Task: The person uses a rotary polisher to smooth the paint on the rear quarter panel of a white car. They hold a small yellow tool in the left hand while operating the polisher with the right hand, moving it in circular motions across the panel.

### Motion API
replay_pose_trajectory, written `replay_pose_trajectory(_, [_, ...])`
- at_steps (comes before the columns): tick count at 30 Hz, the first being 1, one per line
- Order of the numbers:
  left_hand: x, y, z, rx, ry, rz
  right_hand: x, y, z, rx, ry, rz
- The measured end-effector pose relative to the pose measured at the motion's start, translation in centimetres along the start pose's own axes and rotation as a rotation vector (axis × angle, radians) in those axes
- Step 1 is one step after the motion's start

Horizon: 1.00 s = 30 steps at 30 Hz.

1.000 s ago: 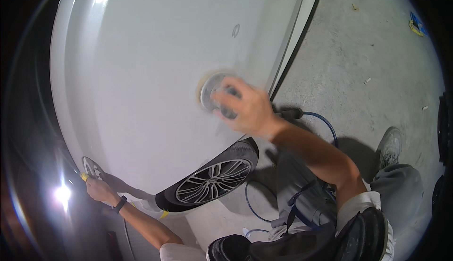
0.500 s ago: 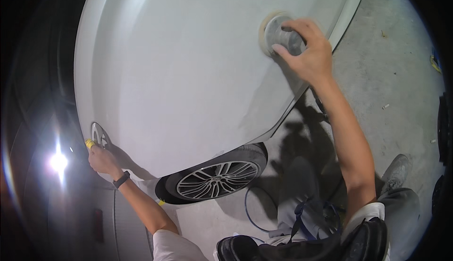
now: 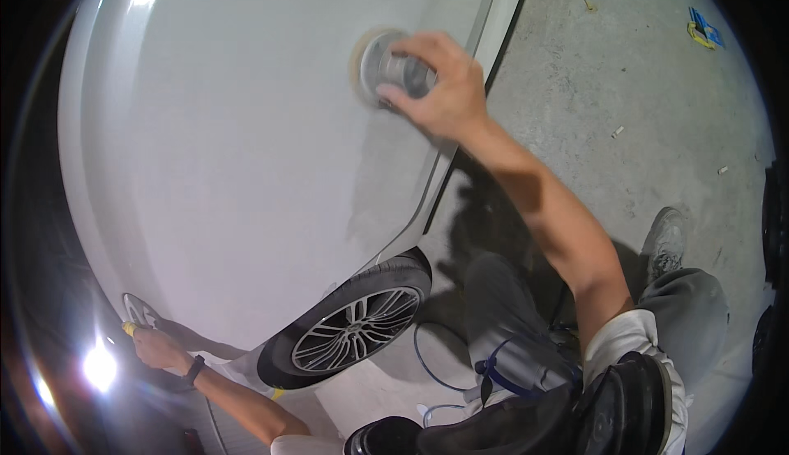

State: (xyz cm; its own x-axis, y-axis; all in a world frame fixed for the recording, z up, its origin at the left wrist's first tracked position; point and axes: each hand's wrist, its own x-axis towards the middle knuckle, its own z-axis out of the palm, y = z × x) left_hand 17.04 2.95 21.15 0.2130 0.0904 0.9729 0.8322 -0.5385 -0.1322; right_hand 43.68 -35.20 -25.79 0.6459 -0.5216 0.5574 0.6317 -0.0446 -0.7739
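Observation:
In my right hand (image 3: 448,85) is a round orbital sander (image 3: 386,69) with a pale beige pad edge that looks blurred. Fingers and thumb curl around its body, and its pad lies against a light grey car door (image 3: 246,143), near the door's lower edge. My left hand (image 3: 162,350), with a dark band at the wrist, is closed beside the oval door handle (image 3: 141,310). A small yellow thing (image 3: 129,328) shows at its fingertips; what the fingers grip is mostly hidden.
Below the door sits a multi-spoke car wheel (image 3: 355,333). A blue hose (image 3: 426,364) curves over the floor near my legs. A bright lamp (image 3: 100,369) shines at lower left. Small scraps and a blue-and-yellow item (image 3: 704,29) lie on the concrete floor (image 3: 592,77) at right.
The view has turned, so the door, wheel and both hands sit further left in it. The sander remains on the door in my right hand; my left hand stays by the handle.

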Motion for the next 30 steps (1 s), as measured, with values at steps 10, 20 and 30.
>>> replay_pose_trajectory(10, [2.2,-2.3,1.7,0.119,0.033,-0.015,2.3,2.5,-1.3,-0.072,0.036,0.071])
replay_pose_trajectory(20, [1.8,-2.3,1.2,0.039,0.032,0.104,-17.1,-10.7,3.1,0.264,-0.177,-0.06])
replay_pose_trajectory(30, [2.2,-3.0,1.8,0.229,0.032,0.256,-9.0,-4.1,1.9,0.115,-0.051,-0.002])
